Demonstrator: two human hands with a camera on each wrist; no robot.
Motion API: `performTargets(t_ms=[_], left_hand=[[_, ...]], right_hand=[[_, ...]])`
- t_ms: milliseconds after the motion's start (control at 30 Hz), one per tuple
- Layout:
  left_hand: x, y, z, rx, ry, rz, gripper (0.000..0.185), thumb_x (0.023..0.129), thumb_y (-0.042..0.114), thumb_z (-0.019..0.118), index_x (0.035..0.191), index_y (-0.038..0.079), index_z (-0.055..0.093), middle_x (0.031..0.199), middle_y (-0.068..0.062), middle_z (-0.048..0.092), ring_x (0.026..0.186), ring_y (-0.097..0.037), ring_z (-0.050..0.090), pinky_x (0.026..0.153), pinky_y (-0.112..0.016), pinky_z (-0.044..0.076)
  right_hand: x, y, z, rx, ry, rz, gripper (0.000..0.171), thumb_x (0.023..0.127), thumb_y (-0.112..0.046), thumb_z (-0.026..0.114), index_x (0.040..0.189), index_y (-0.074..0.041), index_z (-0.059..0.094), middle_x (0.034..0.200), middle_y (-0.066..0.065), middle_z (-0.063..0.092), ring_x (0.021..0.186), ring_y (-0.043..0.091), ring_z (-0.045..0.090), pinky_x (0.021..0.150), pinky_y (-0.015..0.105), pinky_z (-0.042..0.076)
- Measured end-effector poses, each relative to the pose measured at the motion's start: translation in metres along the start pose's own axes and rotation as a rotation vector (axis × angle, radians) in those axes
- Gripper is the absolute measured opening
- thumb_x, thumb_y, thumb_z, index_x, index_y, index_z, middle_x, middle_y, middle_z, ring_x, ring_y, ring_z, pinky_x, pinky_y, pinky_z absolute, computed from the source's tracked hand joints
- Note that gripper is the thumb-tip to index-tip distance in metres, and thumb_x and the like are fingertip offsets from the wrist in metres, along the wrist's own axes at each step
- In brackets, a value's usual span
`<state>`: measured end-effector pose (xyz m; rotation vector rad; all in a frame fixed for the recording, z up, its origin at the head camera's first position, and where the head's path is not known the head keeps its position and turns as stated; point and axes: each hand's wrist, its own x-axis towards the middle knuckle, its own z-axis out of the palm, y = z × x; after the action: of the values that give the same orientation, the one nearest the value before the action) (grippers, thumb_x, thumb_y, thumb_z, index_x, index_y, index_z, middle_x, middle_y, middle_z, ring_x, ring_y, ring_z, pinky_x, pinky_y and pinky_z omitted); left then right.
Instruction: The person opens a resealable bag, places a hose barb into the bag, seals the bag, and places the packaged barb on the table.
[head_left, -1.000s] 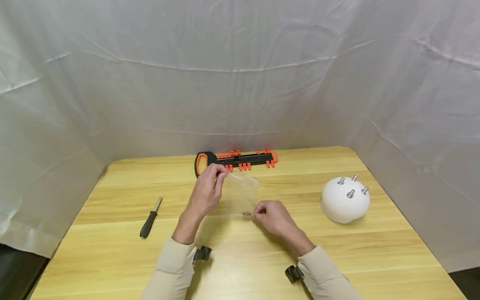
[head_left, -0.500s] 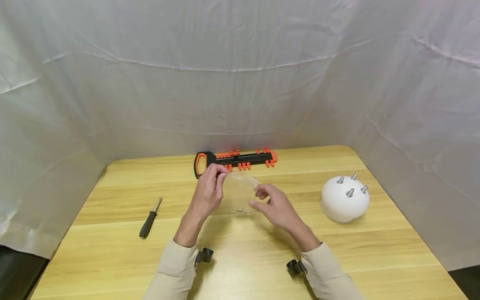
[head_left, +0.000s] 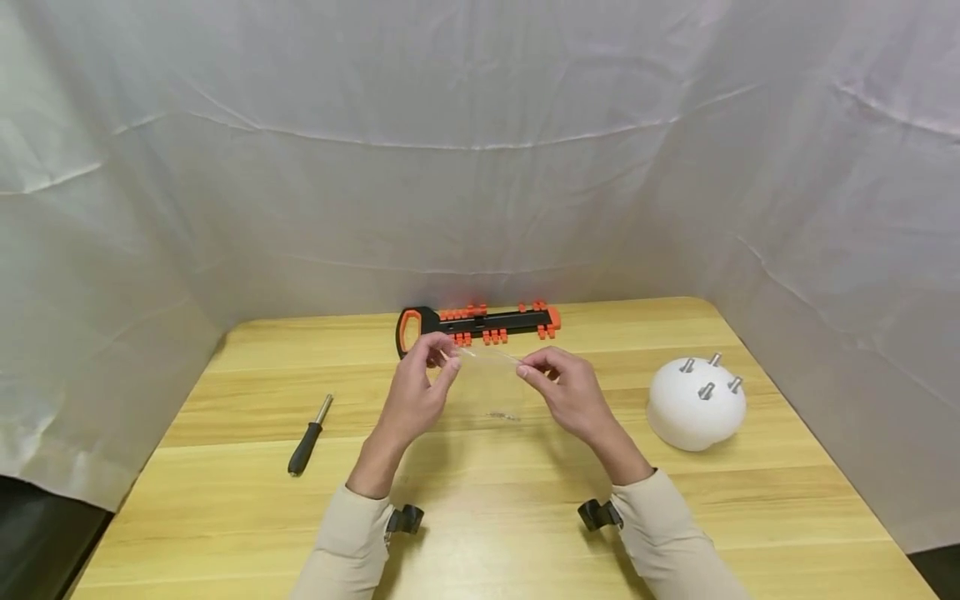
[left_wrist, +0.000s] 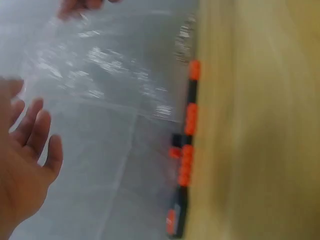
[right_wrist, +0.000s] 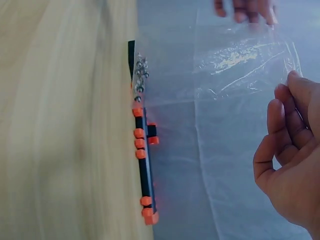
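Observation:
A clear plastic bag [head_left: 487, 383] hangs stretched between both hands above the table. In its bottom lies a cluster of small shiny metal parts [right_wrist: 140, 75], which look like screws. My left hand [head_left: 416, 396] pinches the bag's upper left corner between thumb and fingers. The upper right corner is pinched by my right hand [head_left: 576, 398], its other fingers loosely curled. In the right wrist view, the bag's mouth edge runs along the fingertips [right_wrist: 292, 75] of the right hand. The left wrist view is blurred, with the metal parts [left_wrist: 184, 40] low in the bag.
Behind the hands lies a long black and orange rack [head_left: 498, 322] with a loop handle. A black-handled screwdriver [head_left: 306, 446] is at the left. At the right stands a white rounded object [head_left: 693, 417] with several metal pegs on top. Pale curtains [head_left: 465, 208] surround the wooden table [head_left: 225, 517].
The right hand has left the bag's bottom corner, moved up and taken hold of the upper right corner. The metal parts have spread along the bag's bottom. The left hand keeps its hold.

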<state>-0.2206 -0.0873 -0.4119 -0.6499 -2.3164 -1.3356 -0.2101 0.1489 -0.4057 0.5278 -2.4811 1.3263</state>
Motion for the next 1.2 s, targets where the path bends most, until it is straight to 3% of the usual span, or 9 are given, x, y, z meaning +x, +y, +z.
performTargets(t_ms=[100, 233, 367, 600, 767, 900, 1000, 1100, 1200], left_hand=[[-0.006, -0.012, -0.001, -0.028, -0.131, -0.121, 0.034, 0.092, 0.016, 0.065, 0.123, 0.009, 0.053, 0.109, -0.011, 0.060, 0.098, -0.024, 0.056, 0.087, -0.046, 0.046], [-0.013, -0.024, 0.002, 0.091, -0.336, -0.226, 0.015, 0.092, 0.022, 0.066, 0.105, 0.016, 0.061, 0.104, 0.001, 0.063, 0.098, -0.017, 0.056, 0.089, -0.042, 0.046], [-0.016, -0.029, 0.004, 0.168, -0.392, -0.245, 0.003, 0.093, 0.021, 0.065, 0.091, 0.020, 0.067, 0.091, 0.009, 0.066, 0.089, -0.009, 0.058, 0.085, -0.034, 0.048], [-0.017, -0.025, 0.003, 0.216, -0.357, -0.220, 0.006, 0.089, 0.016, 0.069, 0.084, 0.019, 0.069, 0.081, 0.009, 0.066, 0.075, -0.006, 0.059, 0.072, -0.027, 0.049], [-0.016, -0.028, 0.002, 0.164, -0.357, -0.217, 0.006, 0.090, 0.027, 0.069, 0.094, 0.022, 0.067, 0.091, 0.008, 0.065, 0.088, -0.010, 0.059, 0.081, -0.034, 0.049], [-0.012, -0.025, -0.005, -0.027, -0.209, -0.179, 0.018, 0.092, 0.028, 0.066, 0.106, 0.018, 0.062, 0.100, 0.001, 0.062, 0.098, -0.016, 0.056, 0.090, -0.046, 0.044], [-0.006, -0.017, -0.010, -0.132, -0.055, -0.097, 0.014, 0.094, 0.020, 0.064, 0.106, 0.012, 0.065, 0.098, -0.004, 0.064, 0.094, -0.016, 0.056, 0.089, -0.041, 0.045], [-0.001, -0.011, -0.012, -0.140, 0.031, -0.041, 0.011, 0.093, 0.018, 0.065, 0.100, 0.010, 0.069, 0.093, -0.004, 0.066, 0.088, -0.012, 0.055, 0.083, -0.030, 0.045], [0.001, -0.007, -0.013, -0.107, 0.061, -0.003, 0.009, 0.092, 0.016, 0.066, 0.095, 0.009, 0.071, 0.088, -0.003, 0.066, 0.085, -0.012, 0.054, 0.078, -0.025, 0.044]], right_hand=[[0.002, -0.004, -0.001, 0.006, 0.014, -0.024, 0.011, 0.093, -0.024, 0.065, 0.095, -0.015, 0.070, 0.086, -0.003, 0.069, 0.075, 0.008, 0.058, 0.072, 0.026, 0.049], [0.004, -0.009, -0.003, 0.014, 0.029, -0.037, 0.010, 0.092, -0.023, 0.066, 0.094, -0.015, 0.070, 0.085, -0.002, 0.069, 0.073, 0.008, 0.058, 0.071, 0.026, 0.050], [0.005, -0.012, -0.006, -0.014, 0.035, -0.057, 0.010, 0.092, -0.024, 0.066, 0.094, -0.015, 0.071, 0.085, -0.003, 0.070, 0.073, 0.007, 0.058, 0.072, 0.027, 0.049], [0.007, -0.018, -0.013, -0.112, 0.087, -0.183, 0.005, 0.092, -0.019, 0.066, 0.088, -0.017, 0.068, 0.084, -0.005, 0.066, 0.070, 0.008, 0.051, 0.065, 0.029, 0.044], [0.009, -0.018, -0.013, -0.125, 0.068, -0.202, 0.006, 0.093, -0.020, 0.064, 0.090, -0.016, 0.068, 0.085, -0.006, 0.065, 0.071, 0.007, 0.050, 0.068, 0.028, 0.044], [0.011, -0.016, -0.012, -0.120, 0.060, -0.201, 0.007, 0.093, -0.021, 0.064, 0.090, -0.016, 0.068, 0.085, -0.006, 0.064, 0.072, 0.007, 0.050, 0.071, 0.031, 0.045], [0.011, -0.015, -0.011, -0.110, 0.040, -0.193, 0.005, 0.093, -0.020, 0.065, 0.091, -0.016, 0.068, 0.084, -0.007, 0.063, 0.072, 0.007, 0.049, 0.070, 0.034, 0.047], [0.011, -0.013, -0.009, -0.094, 0.025, -0.183, 0.004, 0.092, -0.019, 0.065, 0.091, -0.017, 0.068, 0.084, -0.007, 0.063, 0.072, 0.007, 0.050, 0.071, 0.035, 0.048], [0.011, -0.011, -0.007, -0.079, 0.020, -0.168, 0.004, 0.093, -0.019, 0.065, 0.092, -0.017, 0.068, 0.084, -0.007, 0.064, 0.074, 0.007, 0.051, 0.073, 0.034, 0.048]])
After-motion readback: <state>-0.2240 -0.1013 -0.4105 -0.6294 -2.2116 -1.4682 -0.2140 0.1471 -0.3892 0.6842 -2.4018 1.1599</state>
